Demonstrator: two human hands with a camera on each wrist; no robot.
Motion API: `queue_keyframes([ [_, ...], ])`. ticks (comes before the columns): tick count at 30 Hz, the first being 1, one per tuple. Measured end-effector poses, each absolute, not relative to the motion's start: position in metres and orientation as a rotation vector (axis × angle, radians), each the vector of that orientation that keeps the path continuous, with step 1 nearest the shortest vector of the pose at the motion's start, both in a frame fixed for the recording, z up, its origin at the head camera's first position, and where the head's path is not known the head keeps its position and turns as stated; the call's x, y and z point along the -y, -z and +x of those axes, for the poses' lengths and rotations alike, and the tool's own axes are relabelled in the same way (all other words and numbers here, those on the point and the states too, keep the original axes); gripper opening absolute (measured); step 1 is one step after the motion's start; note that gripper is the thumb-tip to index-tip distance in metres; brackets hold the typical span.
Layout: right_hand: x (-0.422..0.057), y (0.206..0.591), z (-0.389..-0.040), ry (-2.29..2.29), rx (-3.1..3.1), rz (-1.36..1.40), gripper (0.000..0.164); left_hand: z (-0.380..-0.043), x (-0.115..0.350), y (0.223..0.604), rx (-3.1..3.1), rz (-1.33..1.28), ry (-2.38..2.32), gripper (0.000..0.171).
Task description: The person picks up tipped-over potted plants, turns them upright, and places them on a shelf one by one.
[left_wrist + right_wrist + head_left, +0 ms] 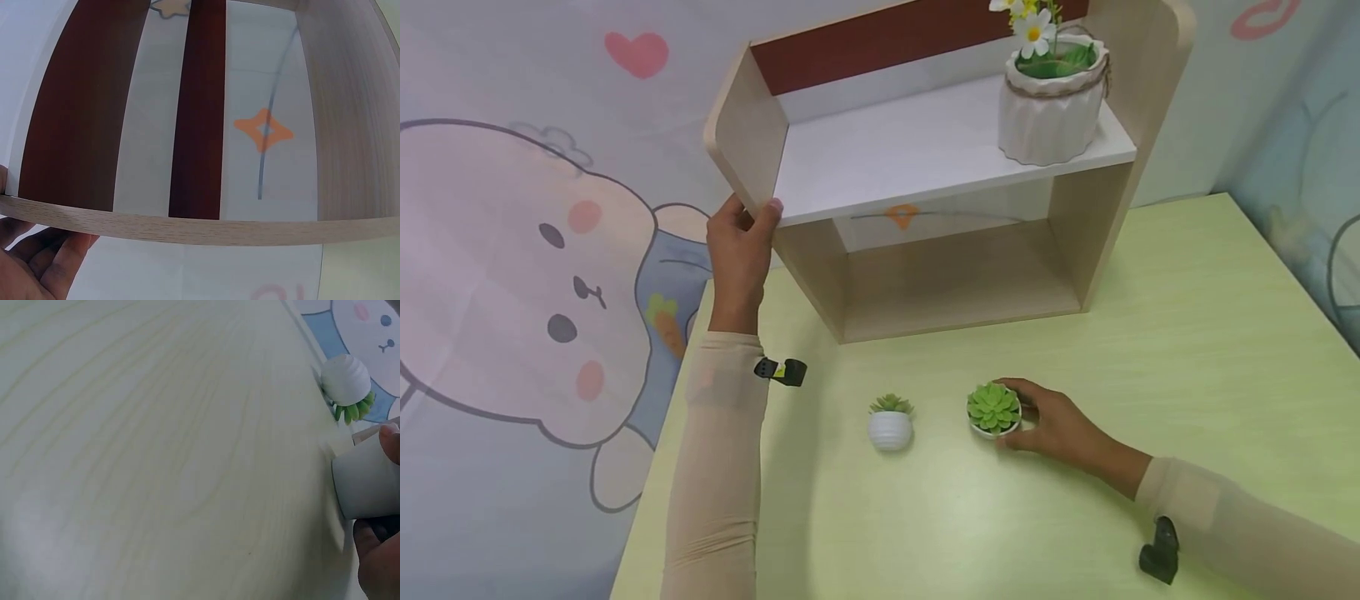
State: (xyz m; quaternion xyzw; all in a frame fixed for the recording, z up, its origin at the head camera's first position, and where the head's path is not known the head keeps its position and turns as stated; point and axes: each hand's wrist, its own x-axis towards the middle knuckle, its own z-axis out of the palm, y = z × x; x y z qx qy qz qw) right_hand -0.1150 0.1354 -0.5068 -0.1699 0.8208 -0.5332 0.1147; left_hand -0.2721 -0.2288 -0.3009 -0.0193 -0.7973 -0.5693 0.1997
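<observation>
My left hand (pixel 739 258) grips the left side panel of a small wooden shelf unit (pixel 880 158), its thumb by the front corner of the white shelf board. In the left wrist view, fingertips (pixel 59 259) show along the panel's edge. On the table, my right hand (pixel 1060 427) holds a green potted succulent (pixel 994 407), thumb and fingers around its round white pot (pixel 365 481). To the left of it stands a smaller succulent in a ribbed white pot (pixel 891 429), which neither hand touches.
A white fluted pot with artificial daisies (pixel 1048 125) stands on the right end of the upper shelf. The shelf unit rests toward the back of the pale green table (pixel 925 525). Behind hangs a cartoon-printed cloth (pixel 497 275).
</observation>
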Motion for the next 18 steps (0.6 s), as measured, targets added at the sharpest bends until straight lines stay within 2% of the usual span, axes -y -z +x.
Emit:
queue_keyframes([
  [8, -0.140, 0.491, -0.124, 1.486, -2.468, -0.455, 0.079, -0.271, 0.227, 0.300, 2.231, -0.060, 1.598, 0.040],
  [18, -0.144, 0.418, -0.146, 1.557, -2.421, -0.391, 0.081, -0.273, 0.229, 0.299, 2.253, -0.047, 1.602, 0.042],
])
